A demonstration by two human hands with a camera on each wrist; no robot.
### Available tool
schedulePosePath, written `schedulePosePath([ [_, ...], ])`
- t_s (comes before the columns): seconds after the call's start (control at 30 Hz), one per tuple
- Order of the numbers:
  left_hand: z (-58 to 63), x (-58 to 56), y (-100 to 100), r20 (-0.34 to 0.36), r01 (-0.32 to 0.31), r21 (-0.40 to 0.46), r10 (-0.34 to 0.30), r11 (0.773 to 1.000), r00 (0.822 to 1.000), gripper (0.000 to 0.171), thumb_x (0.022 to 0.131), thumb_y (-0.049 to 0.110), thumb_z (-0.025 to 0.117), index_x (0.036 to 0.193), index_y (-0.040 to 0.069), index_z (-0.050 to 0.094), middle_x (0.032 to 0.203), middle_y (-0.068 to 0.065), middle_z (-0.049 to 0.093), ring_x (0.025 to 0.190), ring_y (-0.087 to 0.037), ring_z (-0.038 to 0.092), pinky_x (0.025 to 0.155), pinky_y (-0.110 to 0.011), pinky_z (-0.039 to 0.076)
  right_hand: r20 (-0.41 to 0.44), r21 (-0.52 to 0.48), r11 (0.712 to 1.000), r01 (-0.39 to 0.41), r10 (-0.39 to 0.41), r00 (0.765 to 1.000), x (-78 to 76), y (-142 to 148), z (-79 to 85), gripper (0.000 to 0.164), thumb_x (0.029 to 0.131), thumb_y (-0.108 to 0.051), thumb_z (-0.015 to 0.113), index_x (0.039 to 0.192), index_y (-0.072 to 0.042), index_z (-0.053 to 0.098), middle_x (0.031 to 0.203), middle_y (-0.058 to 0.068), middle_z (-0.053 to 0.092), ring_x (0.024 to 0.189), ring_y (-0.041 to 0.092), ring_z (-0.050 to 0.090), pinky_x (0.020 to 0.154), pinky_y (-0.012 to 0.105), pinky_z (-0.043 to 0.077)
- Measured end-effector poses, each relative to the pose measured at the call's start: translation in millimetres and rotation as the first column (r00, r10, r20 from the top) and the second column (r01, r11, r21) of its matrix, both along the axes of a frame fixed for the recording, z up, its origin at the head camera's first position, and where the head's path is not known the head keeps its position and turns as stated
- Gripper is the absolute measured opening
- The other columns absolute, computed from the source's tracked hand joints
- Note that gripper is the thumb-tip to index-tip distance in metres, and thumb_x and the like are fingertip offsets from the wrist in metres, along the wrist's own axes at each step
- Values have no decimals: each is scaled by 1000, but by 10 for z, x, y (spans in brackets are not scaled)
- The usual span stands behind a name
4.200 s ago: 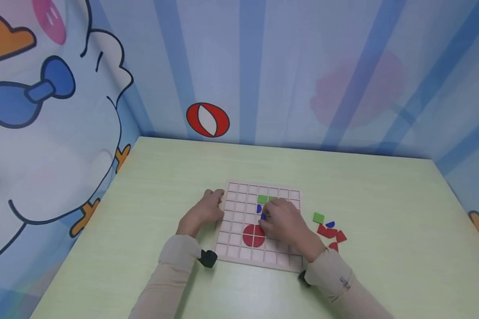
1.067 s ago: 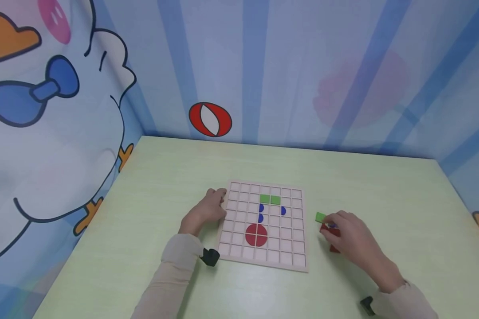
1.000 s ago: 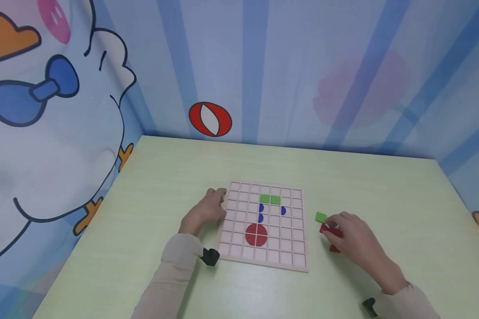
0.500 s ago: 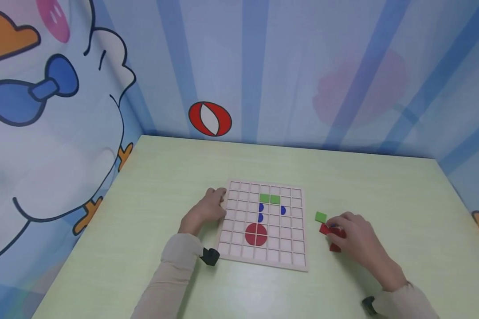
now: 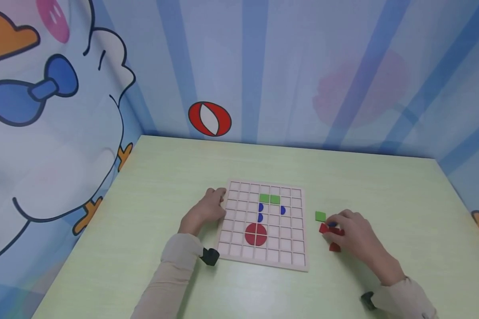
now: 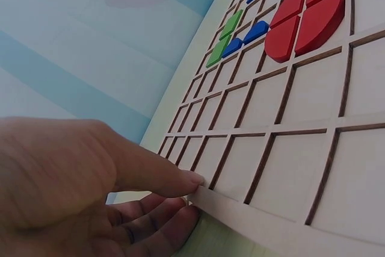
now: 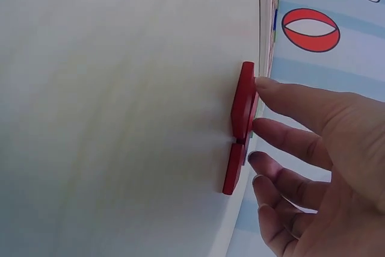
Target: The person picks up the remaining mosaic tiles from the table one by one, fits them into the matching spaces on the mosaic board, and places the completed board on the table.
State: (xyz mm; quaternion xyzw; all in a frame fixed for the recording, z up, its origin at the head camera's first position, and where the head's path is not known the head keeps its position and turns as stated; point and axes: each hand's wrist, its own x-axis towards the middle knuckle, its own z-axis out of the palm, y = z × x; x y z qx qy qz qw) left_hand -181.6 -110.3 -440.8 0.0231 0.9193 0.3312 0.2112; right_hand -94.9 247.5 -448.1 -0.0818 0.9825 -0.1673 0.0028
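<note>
A pale grid board (image 5: 287, 232) lies on the table. My left hand (image 5: 207, 208) grips its left edge, thumb on the rim in the left wrist view and fingers curled against the side. Set in the cells are red quarter-circles (image 5: 250, 240) forming a disc, two green squares (image 5: 265, 198) and several blue half-circles (image 5: 260, 217). To the right, my right hand (image 5: 357, 232) reaches over loose red pieces (image 5: 335, 247), its index fingertip at a blue half-circle (image 5: 332, 224). Thumb and index stand apart, with no piece seen pinched between them. The hand hides part of the pile.
A loose green square (image 5: 320, 216) lies beside the pile, right of the board. The light green table (image 5: 175, 164) meets a wall (image 5: 279, 79) printed with cartoons at the back. Black wrist cameras (image 5: 210, 257) sit at both cuffs.
My right hand has gone from the board to the loose pieces, leaving a blue half-circle in a cell on the right. Lately its fingers shift only slightly there. The left hand stays put.
</note>
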Motion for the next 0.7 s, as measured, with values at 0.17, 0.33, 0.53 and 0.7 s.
schedulePosePath([
  [0.17,-6,-5,5,4,1,0,-1,1000,1000,68,84,0,53,148,10,32,114,-8,40,97,-22,45,79,-34,39,-11,4,1000,-8,8,1000,-9,-22,0,24,77,-26,78,93,-9,70,97,11,61,85,25,51,72,39,40],
  [0.33,0,-6,10,12,9,2,-9,1000,1000,67,85,0,53,148,10,31,116,-9,40,99,-22,45,81,-34,39,36,9,1000,3,-3,999,-20,10,53,24,79,-26,76,94,-8,70,99,11,61,88,27,51,76,44,41],
  [0.53,22,4,6,6,18,-11,-18,1000,1000,67,86,1,51,149,10,30,118,-10,39,99,-23,45,81,-34,40,71,52,998,36,-40,997,15,90,108,27,76,-26,78,94,-6,71,98,12,62,89,29,53,75,45,44],
  [0.7,38,11,10,17,6,-17,-6,1000,1000,68,86,1,52,149,10,30,120,-10,39,100,-23,45,82,-35,40,117,75,996,40,-48,992,97,92,118,25,73,-29,80,88,-11,72,93,8,62,85,25,50,71,38,41],
])
